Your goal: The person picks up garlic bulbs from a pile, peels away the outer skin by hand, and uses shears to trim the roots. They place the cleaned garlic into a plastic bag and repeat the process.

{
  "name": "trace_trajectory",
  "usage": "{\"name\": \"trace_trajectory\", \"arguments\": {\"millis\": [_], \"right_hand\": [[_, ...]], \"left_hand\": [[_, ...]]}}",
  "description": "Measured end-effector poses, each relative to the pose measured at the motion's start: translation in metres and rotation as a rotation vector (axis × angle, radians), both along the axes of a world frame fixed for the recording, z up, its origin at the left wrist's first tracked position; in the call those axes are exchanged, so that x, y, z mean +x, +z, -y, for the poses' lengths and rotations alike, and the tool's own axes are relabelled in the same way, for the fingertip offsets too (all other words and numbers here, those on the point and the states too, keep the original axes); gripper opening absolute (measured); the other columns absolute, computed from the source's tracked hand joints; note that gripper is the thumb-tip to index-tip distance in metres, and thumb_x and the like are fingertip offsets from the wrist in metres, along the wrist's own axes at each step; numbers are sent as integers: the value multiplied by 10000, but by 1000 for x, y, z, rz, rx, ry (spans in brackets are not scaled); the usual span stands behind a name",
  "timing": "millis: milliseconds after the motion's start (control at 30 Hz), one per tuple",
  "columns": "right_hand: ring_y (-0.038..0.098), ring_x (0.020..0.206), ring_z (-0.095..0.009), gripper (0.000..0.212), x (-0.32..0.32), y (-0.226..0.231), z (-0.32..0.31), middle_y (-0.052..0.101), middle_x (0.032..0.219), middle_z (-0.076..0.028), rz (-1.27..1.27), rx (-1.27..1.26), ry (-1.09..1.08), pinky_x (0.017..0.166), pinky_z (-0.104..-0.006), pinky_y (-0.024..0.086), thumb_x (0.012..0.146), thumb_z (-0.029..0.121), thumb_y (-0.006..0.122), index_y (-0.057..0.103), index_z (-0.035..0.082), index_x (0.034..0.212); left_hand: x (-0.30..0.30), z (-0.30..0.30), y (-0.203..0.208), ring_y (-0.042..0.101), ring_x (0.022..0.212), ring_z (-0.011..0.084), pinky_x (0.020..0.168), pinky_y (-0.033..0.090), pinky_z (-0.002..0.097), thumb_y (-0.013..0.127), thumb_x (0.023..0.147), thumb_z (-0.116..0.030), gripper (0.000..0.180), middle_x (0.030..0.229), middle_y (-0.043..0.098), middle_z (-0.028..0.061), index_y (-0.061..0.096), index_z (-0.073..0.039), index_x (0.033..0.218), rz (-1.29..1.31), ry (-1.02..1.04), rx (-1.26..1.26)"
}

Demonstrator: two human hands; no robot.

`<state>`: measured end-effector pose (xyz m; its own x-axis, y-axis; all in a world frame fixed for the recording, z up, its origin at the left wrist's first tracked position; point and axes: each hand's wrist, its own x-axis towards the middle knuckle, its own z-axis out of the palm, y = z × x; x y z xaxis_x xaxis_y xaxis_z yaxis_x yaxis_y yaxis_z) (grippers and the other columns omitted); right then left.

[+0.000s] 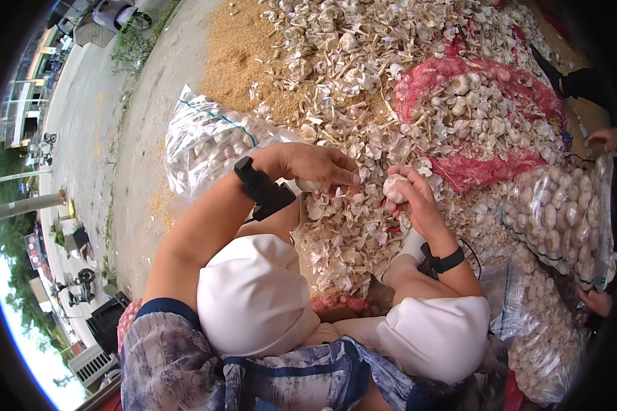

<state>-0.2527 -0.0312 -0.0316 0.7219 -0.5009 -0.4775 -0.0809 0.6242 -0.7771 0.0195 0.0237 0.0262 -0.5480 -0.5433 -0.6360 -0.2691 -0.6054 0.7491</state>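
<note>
Outdoor concrete ground, head view: garlic heap (363, 61) and papery skins ahead of your knees, red mesh sack (480, 103) beyond, clear bag (206, 144) at left. Your right hand (418, 202) is closed round a garlic bulb (395, 188). Your left hand (315, 168) pinches down, contents unclear. Bulb looks light, firm, flaky-skinned; grip its body, not the stem.

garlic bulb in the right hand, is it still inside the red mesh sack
No, the right hand holds the garlic bulb up in the open, apart from the red mesh sack lying behind it.
</note>
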Motion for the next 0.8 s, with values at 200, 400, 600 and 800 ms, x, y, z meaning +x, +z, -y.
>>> {"name": "trace_trajectory", "arguments": {"millis": [200, 400, 600, 800], "right_hand": [[592, 617, -85, 279, -2, -19, -4, 598, 805, -11, -84, 35, -14, 522, -214, 483, 961, 203, 572, 566, 54, 1197], [635, 815, -110, 505, 3, -9, -4, 615, 955, -40, 84, -49, 12, 719, -236, 531, 914, 87, 640, 450, 25, 1378], [622, 978, -120, 618, 12, 32, 12, 591, 1157, -68, 189, -285, 14, 875, -267, 528, 879, 8, 690, 401, -1, 1425], [597, 944, -83, 624, 17, 98, 16, 622, 1132, -43, 190, -484, -100, 797, -247, 528, 840, 16, 741, 460, 21, 1397]], "left_hand": [[59, -43, 9, 597, 770, 168, 689, 487, 318, 569, 942, -318, 294, 848, 645, 49, 671, -47, 994, 506, -338, 58], [116, -113, -52, 660, 919, 342, 832, 514, 406, 559, 920, -290, 340, 940, 692, 194, 661, 16, 1029, 1233, -355, -654], [20, -28, 38, 706, 851, 194, 734, 567, 322, 671, 909, -149, 171, 908, 732, 101, 682, -54, 1050, 703, 158, -627], [-58, 11, 103, 693, 827, 148, 741, 565, 299, 719, 875, -125, 174, 868, 711, 54, 672, -53, 1027, 437, 308, -834]]}}
